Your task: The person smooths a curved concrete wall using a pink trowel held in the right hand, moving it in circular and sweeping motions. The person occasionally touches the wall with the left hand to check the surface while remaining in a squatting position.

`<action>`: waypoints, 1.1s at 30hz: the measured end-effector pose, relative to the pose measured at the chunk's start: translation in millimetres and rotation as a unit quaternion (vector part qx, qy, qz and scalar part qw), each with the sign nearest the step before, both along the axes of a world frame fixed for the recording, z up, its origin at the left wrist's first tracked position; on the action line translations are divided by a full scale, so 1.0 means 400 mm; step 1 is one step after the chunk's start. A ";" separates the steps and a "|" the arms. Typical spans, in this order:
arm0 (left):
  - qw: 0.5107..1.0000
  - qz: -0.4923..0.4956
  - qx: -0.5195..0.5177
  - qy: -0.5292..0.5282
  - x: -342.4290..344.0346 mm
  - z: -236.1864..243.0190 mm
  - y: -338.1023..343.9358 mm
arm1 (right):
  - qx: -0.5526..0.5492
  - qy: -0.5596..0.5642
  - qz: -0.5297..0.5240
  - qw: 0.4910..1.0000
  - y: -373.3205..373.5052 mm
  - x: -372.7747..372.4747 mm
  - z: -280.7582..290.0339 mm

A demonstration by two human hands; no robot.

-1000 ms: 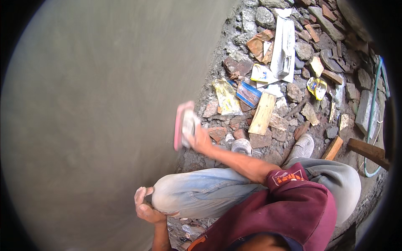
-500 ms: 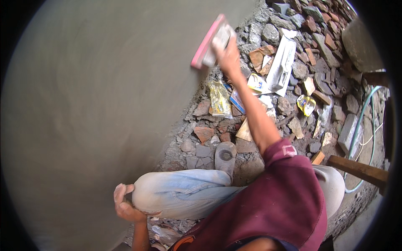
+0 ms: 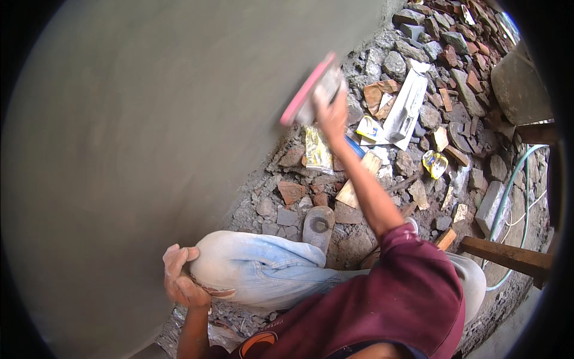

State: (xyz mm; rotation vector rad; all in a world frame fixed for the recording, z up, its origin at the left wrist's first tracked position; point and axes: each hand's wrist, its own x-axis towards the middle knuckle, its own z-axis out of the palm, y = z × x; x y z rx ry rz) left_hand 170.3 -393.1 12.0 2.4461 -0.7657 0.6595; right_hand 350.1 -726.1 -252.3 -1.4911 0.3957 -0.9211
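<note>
So nearest up is a maroon short-sleeved shirt (image 3: 382, 293), then faded blue jeans (image 3: 263, 263) with a bent, torn knee. The left hand (image 3: 181, 278) is right at that knee, half open with fingers loosely curled; can't tell if anything's in the palm. Off right, a brown wooden beam (image 3: 505, 257) juts in near a looped blue-green hose (image 3: 519, 173).

The right forearm cuts across a pale wooden board (image 3: 372, 162), hiding part of it. Past that, the right hand (image 3: 333, 116) is wrapped around a flat pink-edged float with a greyish back (image 3: 310, 87), at the edge of the smooth grey cement surface (image 3: 149, 119). Just below it's a yellow-and-clear plastic wrapper (image 3: 317, 152). Farther along, a long white carton (image 3: 408, 107) lies on broken stone and brick rubble (image 3: 394, 64), with a big grey bucket (image 3: 517, 87) far right.
</note>
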 end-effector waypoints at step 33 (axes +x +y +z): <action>0.997 -0.011 0.073 -0.013 0.057 -0.014 0.007 | 0.157 0.187 0.125 0.962 0.331 -0.145 -0.036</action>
